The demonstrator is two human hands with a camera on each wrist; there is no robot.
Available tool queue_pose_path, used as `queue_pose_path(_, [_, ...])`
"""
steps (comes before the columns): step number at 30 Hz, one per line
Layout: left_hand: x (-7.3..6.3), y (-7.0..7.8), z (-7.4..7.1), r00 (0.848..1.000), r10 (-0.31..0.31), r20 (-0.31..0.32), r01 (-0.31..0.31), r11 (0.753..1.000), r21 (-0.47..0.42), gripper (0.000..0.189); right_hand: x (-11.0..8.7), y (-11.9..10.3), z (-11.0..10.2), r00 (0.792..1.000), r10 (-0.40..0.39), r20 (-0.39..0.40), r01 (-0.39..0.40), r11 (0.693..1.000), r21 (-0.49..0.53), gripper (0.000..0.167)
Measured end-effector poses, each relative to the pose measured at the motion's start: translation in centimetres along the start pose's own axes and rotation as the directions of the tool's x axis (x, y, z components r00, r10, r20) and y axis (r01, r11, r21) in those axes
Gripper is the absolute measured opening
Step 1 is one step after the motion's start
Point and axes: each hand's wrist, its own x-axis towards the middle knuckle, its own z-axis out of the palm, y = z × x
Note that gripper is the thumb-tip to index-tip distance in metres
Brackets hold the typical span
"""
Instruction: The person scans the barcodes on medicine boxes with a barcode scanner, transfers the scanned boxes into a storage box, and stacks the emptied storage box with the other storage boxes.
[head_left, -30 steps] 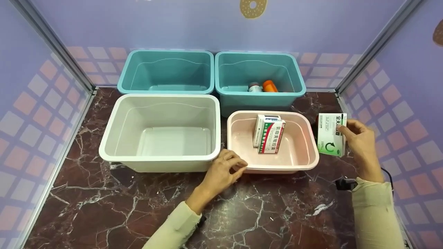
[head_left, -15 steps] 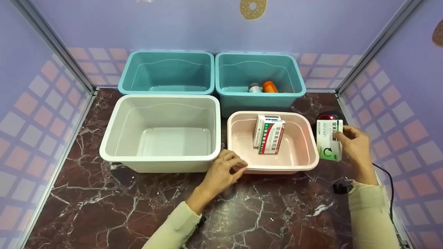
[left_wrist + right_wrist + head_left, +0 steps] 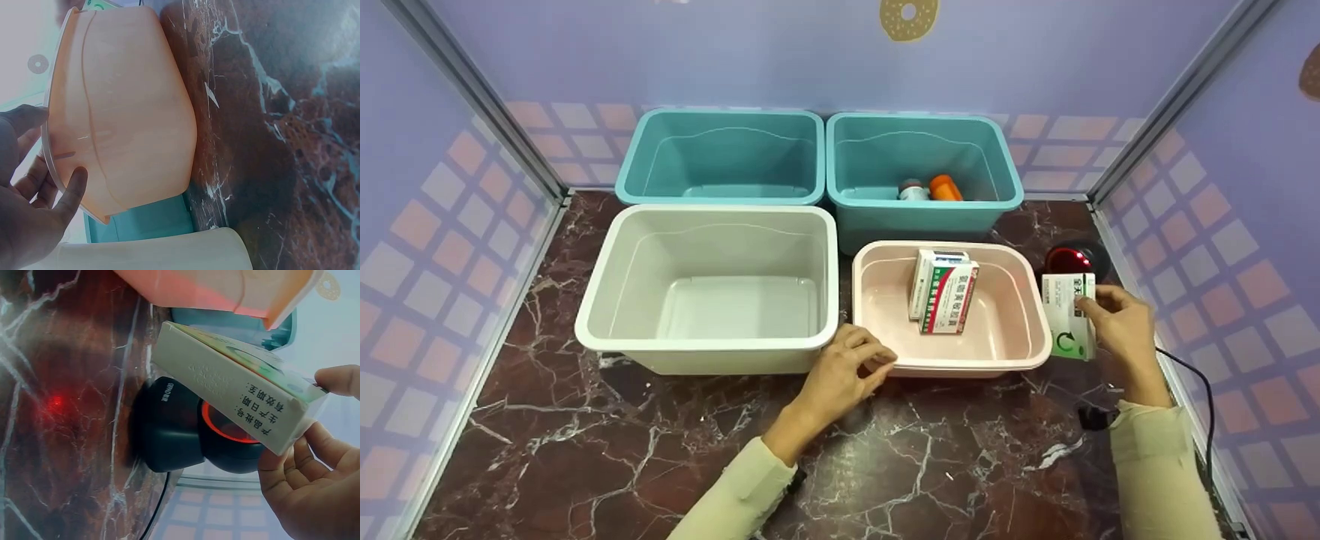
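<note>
My right hand (image 3: pixel 1125 330) pinches a white-and-green medicine box (image 3: pixel 1069 315) by its right edge, just right of the pink bin (image 3: pixel 997 360). In the right wrist view the box (image 3: pixel 225 388) is tilted in front of a black barcode scanner (image 3: pixel 169 422) whose ring glows red. My left hand (image 3: pixel 847 367) grips the pink bin's rim at its near left corner. The left wrist view shows the thumb (image 3: pixel 76 185) against the bin's outer wall (image 3: pixel 135 112). Inside the bin, a green-and-red medicine box (image 3: pixel 949 296) leans beside another white box (image 3: pixel 919 289).
A white bin (image 3: pixel 705 343) stands left of the pink one. Behind are two teal bins; the right one (image 3: pixel 922 225) holds an orange bottle (image 3: pixel 945 187) and a white bottle (image 3: pixel 913 191). The scanner's black cable (image 3: pixel 1196 375) runs along the right wall.
My right hand has brought the medicine box nearer me and slightly left, uncovering the scanner's red lights behind it. The left hand has stayed at the pink bin's rim.
</note>
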Motion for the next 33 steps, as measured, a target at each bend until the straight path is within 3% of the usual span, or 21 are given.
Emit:
queue_pose_path(14, [0.0, 0.0, 0.0, 1.0, 0.004, 0.002, -0.004, 1.0, 0.002, 0.013, 0.0, 1.3, 0.7, 0.999, 0.023, 0.037, -0.021, 0.999, -0.047, 0.037])
queue_pose_path(33, [0.0, 0.0, 0.0, 1.0, 0.004, -0.011, -0.004, 1.0, -0.013, 0.011, 0.0, 0.6, 0.3, 0.999, -0.009, 0.039, 0.011, 0.998, -0.064, 0.036])
